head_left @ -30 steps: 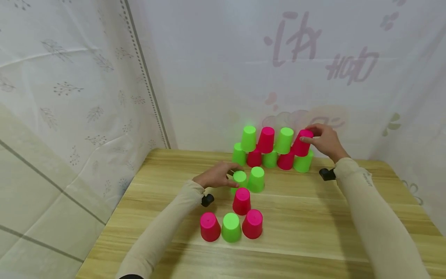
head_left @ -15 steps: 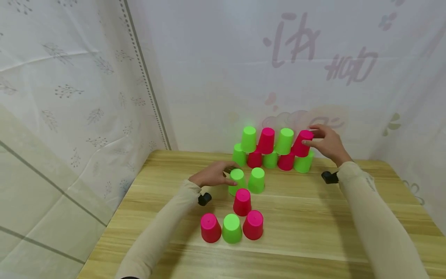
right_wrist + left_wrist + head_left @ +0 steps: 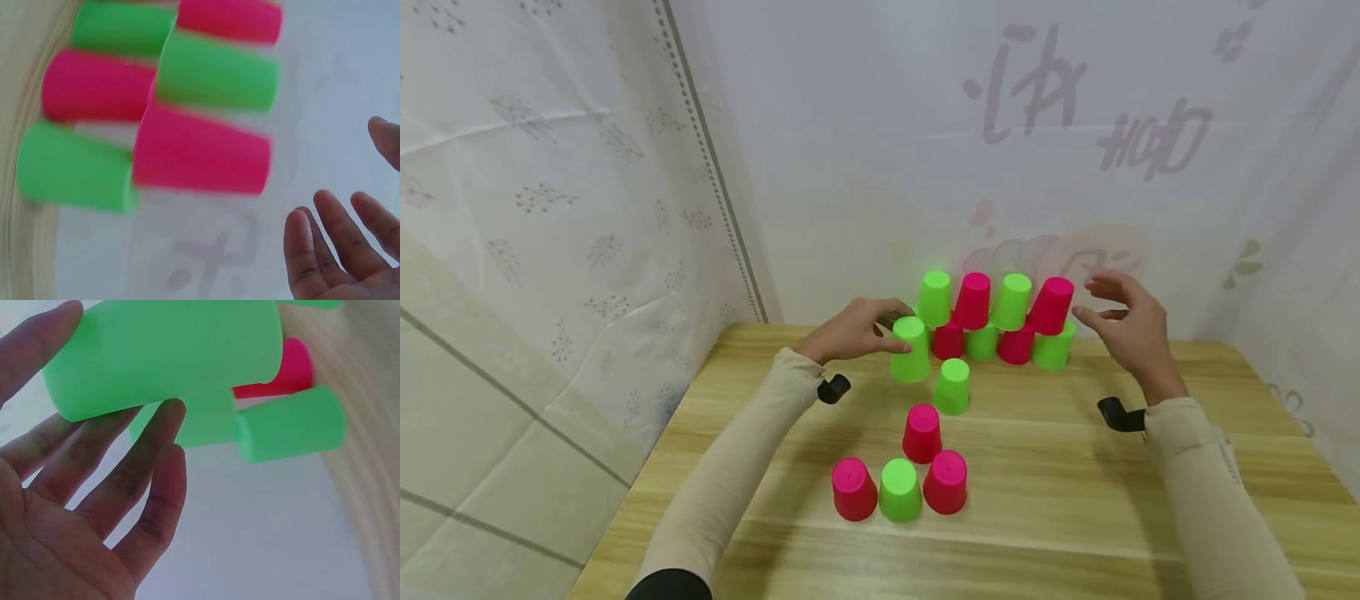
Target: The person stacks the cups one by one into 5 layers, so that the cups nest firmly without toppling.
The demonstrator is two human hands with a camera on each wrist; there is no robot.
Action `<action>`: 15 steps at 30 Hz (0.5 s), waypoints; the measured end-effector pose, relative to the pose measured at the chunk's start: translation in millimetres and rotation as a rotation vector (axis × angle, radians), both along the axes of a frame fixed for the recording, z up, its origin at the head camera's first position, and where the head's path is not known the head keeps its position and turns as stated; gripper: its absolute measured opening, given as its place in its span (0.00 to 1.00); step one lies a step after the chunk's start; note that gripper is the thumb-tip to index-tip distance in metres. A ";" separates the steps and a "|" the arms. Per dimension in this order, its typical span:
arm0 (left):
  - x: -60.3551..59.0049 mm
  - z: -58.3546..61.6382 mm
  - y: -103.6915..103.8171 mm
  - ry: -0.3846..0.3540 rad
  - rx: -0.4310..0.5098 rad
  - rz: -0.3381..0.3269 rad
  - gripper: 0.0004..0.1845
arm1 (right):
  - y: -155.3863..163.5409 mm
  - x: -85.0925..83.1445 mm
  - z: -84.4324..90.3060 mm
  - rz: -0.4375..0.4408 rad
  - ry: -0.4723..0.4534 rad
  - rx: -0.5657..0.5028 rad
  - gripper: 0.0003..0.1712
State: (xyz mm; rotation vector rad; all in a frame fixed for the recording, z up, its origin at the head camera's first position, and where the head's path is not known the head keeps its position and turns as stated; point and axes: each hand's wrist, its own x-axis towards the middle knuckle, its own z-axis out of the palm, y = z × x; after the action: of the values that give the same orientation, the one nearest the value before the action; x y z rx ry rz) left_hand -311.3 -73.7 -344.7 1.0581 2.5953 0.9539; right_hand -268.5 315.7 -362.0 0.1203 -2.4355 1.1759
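Observation:
My left hand [image 3: 856, 331] holds an upside-down green cup [image 3: 910, 350] between thumb and fingers, raised off the table just in front of the stack's left end. In the left wrist view the thumb and fingers lie on opposite sides of this cup [image 3: 169, 353]. My right hand [image 3: 1131, 329] is beside the stack's right end, fingers spread and apart from the cups. Nearest to it is the red cup [image 3: 1051, 306] at the right end of the upper row. That row alternates green and red cups, standing upside down on a lower row of alternating cups.
A green cup [image 3: 952, 387] stands upside down in front of the stack, with a red cup [image 3: 922, 433] nearer. Closer still, a green cup [image 3: 899, 490] stands between two red ones. A patterned cloth [image 3: 865, 150] hangs behind the wooden table [image 3: 1037, 500].
My left hand has lifted the green cup from the table and moved it back toward the stack. My right hand has let go of the end red cup and drawn away to the right.

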 end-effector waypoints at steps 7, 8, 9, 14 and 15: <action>-6.5 28.0 12.3 0.037 0.003 -0.018 0.27 | -22.8 31.5 1.9 0.153 0.004 -0.033 0.25; -7.6 31.1 14.3 0.040 0.009 -0.020 0.27 | -24.6 35.7 1.4 0.169 0.004 -0.043 0.24; -8.9 34.0 16.3 0.046 0.015 -0.019 0.27 | -26.0 39.6 0.2 0.189 0.006 -0.049 0.24; -18.0 42.2 25.2 0.081 0.076 0.037 0.29 | -40.2 59.4 -9.8 0.333 0.004 -0.074 0.21; -20.0 43.3 26.6 0.088 0.092 0.057 0.29 | -44.7 62.9 -13.3 0.367 0.001 -0.074 0.21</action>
State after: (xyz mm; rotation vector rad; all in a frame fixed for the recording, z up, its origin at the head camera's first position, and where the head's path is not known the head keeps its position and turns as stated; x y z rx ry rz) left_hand -331.3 -47.1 -301.4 1.0766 2.6897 1.0733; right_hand -205.6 271.1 -375.3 0.5650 -2.4306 1.4132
